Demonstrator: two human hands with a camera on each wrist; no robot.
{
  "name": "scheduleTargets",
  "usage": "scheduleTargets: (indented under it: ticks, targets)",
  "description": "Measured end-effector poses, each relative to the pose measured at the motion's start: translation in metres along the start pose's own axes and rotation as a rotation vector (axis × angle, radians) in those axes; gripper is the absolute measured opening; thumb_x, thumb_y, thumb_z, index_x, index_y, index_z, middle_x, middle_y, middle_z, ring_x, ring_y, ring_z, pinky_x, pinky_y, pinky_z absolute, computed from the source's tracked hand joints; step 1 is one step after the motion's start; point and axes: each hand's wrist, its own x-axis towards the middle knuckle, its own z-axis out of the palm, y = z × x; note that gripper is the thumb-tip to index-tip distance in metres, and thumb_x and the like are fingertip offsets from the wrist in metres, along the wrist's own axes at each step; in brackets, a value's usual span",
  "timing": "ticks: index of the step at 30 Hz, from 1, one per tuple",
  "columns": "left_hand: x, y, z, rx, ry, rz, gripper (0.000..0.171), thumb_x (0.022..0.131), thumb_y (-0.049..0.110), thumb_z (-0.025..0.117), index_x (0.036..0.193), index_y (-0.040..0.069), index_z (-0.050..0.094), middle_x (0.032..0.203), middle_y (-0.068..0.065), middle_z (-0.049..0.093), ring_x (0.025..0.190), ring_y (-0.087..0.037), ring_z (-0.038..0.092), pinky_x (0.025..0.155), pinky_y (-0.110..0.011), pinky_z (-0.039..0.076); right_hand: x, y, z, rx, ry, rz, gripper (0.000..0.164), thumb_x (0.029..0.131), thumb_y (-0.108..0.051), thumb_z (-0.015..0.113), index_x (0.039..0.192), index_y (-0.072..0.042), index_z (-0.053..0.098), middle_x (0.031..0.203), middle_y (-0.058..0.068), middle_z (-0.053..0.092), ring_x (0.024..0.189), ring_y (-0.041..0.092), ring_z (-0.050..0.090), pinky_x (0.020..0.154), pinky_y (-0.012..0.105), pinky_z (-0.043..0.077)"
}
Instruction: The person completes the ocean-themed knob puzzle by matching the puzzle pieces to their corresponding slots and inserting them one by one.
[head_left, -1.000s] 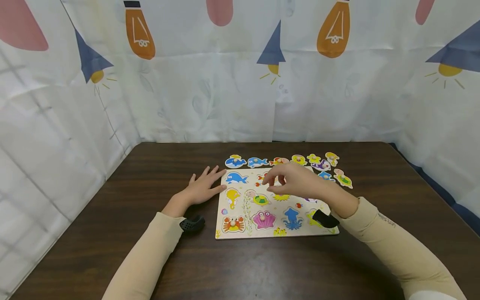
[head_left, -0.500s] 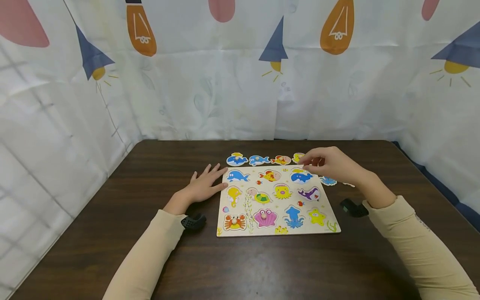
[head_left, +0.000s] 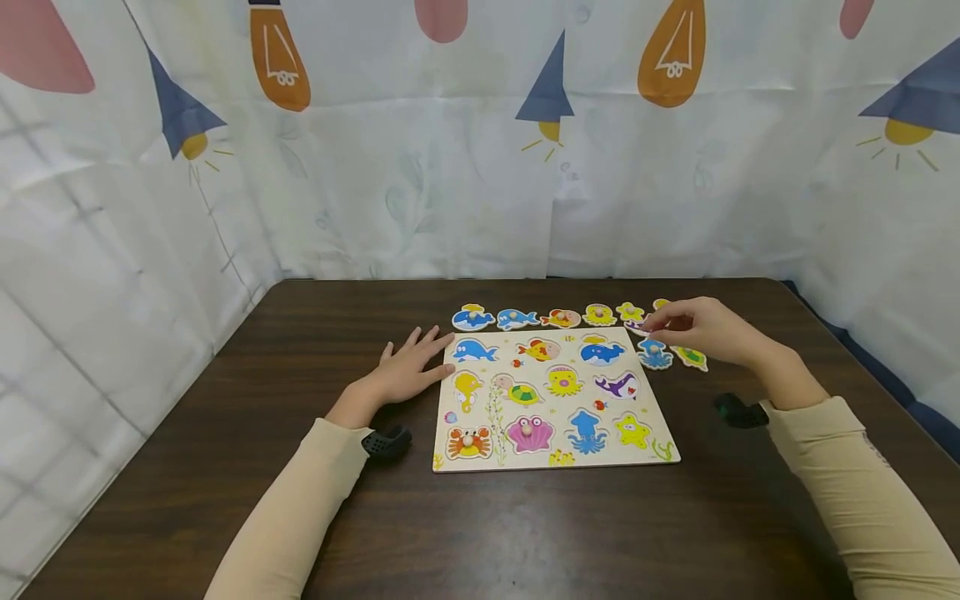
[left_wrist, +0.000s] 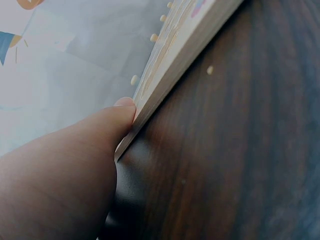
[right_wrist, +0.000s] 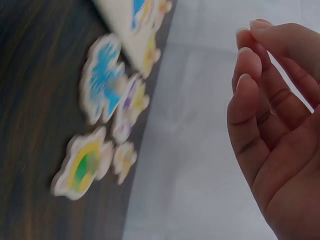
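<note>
A wooden knob puzzle board (head_left: 557, 423) with sea-animal pictures lies on the table. My left hand (head_left: 407, 371) rests at its left edge, fingers spread; in the left wrist view the thumb (left_wrist: 117, 120) touches the board's edge (left_wrist: 165, 85). My right hand (head_left: 708, 329) hovers over the loose pieces beyond the board's far right corner. Its fingers are loosely bent, thumb tip near the index tip, with nothing seen between them. Closest below are a blue squid piece (head_left: 655, 354), a turtle piece (head_left: 691, 358) and a purple whale piece (head_left: 636, 326), partly hidden by the hand.
Along the board's far edge lie more knobbed pieces: two blue whales, a fish (head_left: 561, 318), a yellow octopus (head_left: 599, 314) and a starfish (head_left: 630, 312). The crab (head_left: 469, 442) and pink shell (head_left: 529, 434) with knobs sit in the board. A printed curtain (head_left: 450, 192) hangs behind the table.
My right hand has moved from above the board's middle to the right, over the loose pieces beyond its far right corner. The left hand stays at the board's edge.
</note>
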Motion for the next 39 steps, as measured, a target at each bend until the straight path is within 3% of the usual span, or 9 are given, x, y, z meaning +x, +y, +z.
scheduleTargets:
  ticks: [8,15,25,39]
  targets:
    - [0.001,0.0,0.0,0.0,-0.008,-0.005,0.072,0.106,0.051,0.05,0.166,0.02,0.023,0.171,-0.014,0.009,0.156,-0.04,-0.001,0.114,-0.073,-0.005,-0.004,0.033,-0.002,-0.01,-0.036,0.079,0.021,0.099,-0.012,0.07,0.114,0.002,0.075,0.106,0.009,0.073,0.088,0.02,0.065,0.073,0.029,0.054]
    - [-0.001,0.002,0.0,0.008,-0.006,-0.003,0.073,0.106,0.052,0.05,0.166,0.019,0.024,0.17,-0.016,0.01,0.155,-0.041,-0.001,0.114,-0.073,-0.005,-0.01,0.052,-0.002,-0.039,-0.028,0.152,0.024,0.099,-0.013,0.07,0.115,0.004,0.074,0.106,0.012,0.073,0.086,0.02,0.062,0.072,0.034,0.054]
    - [0.0,0.0,0.002,0.011,-0.007,-0.012,0.073,0.106,0.054,0.049,0.166,0.02,0.023,0.171,-0.014,0.01,0.156,-0.039,-0.002,0.115,-0.072,-0.005,-0.008,0.066,-0.001,-0.031,-0.06,0.241,0.022,0.098,-0.009,0.067,0.113,0.007,0.072,0.091,0.005,0.069,0.076,0.021,0.056,0.065,0.036,0.05]
    - [0.0,0.0,0.0,0.009,-0.003,-0.009,0.074,0.105,0.055,0.048,0.166,0.021,0.023,0.171,-0.013,0.009,0.156,-0.039,-0.001,0.114,-0.072,-0.005,-0.002,0.071,-0.001,-0.042,-0.126,0.266,0.019,0.098,-0.007,0.067,0.11,0.007,0.071,0.081,0.003,0.061,0.07,0.02,0.056,0.063,0.035,0.051]
